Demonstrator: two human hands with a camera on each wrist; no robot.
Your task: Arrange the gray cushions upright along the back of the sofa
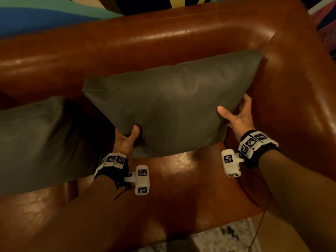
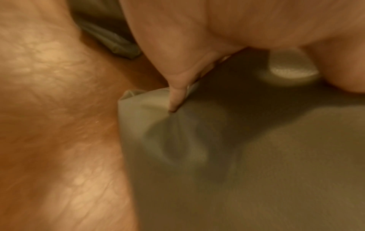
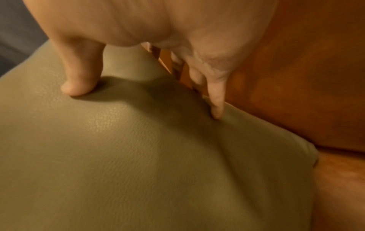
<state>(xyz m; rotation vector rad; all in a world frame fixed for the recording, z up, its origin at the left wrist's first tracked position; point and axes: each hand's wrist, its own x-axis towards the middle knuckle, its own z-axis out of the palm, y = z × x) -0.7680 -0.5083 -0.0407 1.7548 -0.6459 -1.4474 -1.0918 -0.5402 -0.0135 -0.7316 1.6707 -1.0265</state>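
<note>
Both forearms are filling the bottom of my head view, each strapped with a black wrist band (image 1: pixel 261 148) carrying white marker blocks. I am seeing the left hand (image 1: pixel 127 140) clamping the lower left corner of the gray cushion (image 1: pixel 172 102) — thumb pressing into the front face, the other fingers hidden behind it. In the left wrist view a fingertip (image 2: pixel 175 100) is digging into that corner and wrinkling the cover. I am seeing the right hand (image 1: pixel 238 117) gripping the cushion's right edge, thumb lying on the front and fingers wrapping round the back; the right wrist view is showing the thumb (image 3: pixel 82 78) flat on the gray leather and one finger (image 3: pixel 216 103) pressing at the edge. Held between both hands, the cushion is tilting, its upper right corner reaching toward the corner where the backrest is meeting the arm of the brown leather sofa (image 1: pixel 163 39), its lower edge hanging above the seat. I am also seeing a second gray cushion (image 1: pixel 36 142) leaning on the sofa just to the left — whether the two are touching I cannot tell. Pale speckled flooring (image 1: pixel 218 239) is showing past the seat's front edge.
</note>
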